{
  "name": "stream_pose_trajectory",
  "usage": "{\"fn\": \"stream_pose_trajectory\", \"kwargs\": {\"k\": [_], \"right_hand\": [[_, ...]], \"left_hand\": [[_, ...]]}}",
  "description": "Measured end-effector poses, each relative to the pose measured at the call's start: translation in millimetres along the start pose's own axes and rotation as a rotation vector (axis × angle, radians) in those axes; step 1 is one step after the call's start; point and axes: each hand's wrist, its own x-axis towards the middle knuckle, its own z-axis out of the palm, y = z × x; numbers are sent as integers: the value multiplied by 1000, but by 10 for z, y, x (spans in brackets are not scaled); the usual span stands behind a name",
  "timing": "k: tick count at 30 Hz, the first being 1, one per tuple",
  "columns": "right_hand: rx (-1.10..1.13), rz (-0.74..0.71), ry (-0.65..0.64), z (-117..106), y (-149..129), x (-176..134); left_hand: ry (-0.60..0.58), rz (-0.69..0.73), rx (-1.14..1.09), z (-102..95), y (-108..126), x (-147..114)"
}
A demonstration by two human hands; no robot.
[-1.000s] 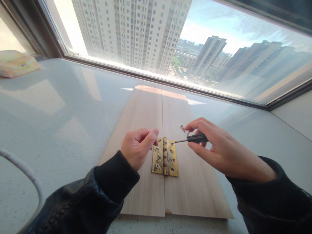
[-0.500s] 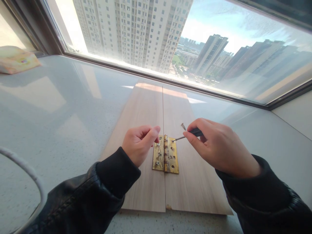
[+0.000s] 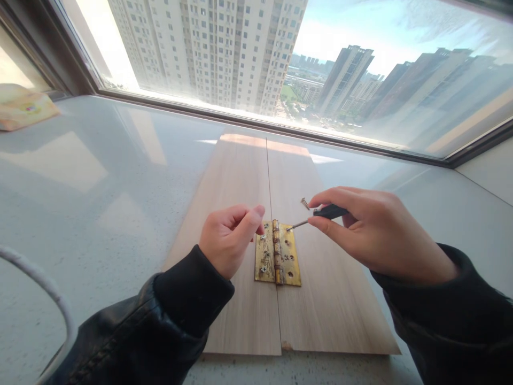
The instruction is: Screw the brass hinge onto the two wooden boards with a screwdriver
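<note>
A brass-coloured hinge (image 3: 277, 251) lies open across the seam between two pale wooden boards (image 3: 240, 182). Screw heads show in its left leaf, while several holes in the right leaf look bare. My right hand (image 3: 360, 230) grips a small screwdriver (image 3: 331, 212) by its dark handle. The slanted shaft reaches the upper hole of the right leaf. Just over the left leaf, my left hand (image 3: 228, 238) is closed with thumb against curled fingers; whatever they hold, if anything, is hidden. Loose screws (image 3: 305, 203) lie on the right board, close to my right fingertips.
The boards rest on a speckled white counter (image 3: 132, 214) below a dark-framed window (image 3: 256, 118). A whitish cable (image 3: 48, 283) curves in at the left. At the far left stands a pale patterned packet (image 3: 26, 108). The right board has a chipped near corner.
My right hand has shifted right and its fingers have loosened around the screwdriver handle, whose tip stays at the hinge. My left hand has hardly moved. The whole view has shifted slightly.
</note>
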Motion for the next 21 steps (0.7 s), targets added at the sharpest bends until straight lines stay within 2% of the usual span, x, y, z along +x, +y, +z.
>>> {"fn": "stream_pose_trajectory", "kwargs": {"k": [5,11,16,21], "right_hand": [[6,122,-83,26,4,-2],[124,38,-117,-23,36,-6],[61,63,-71,3,67,7],[-2,121,-119,-8,-9,-15]], "left_hand": [[4,3,12,-3,8,-5],[8,4,17,1,9,-9],[4,-4,44,-10,-6,-19],[7,-9,36,1,2,-27]]}}
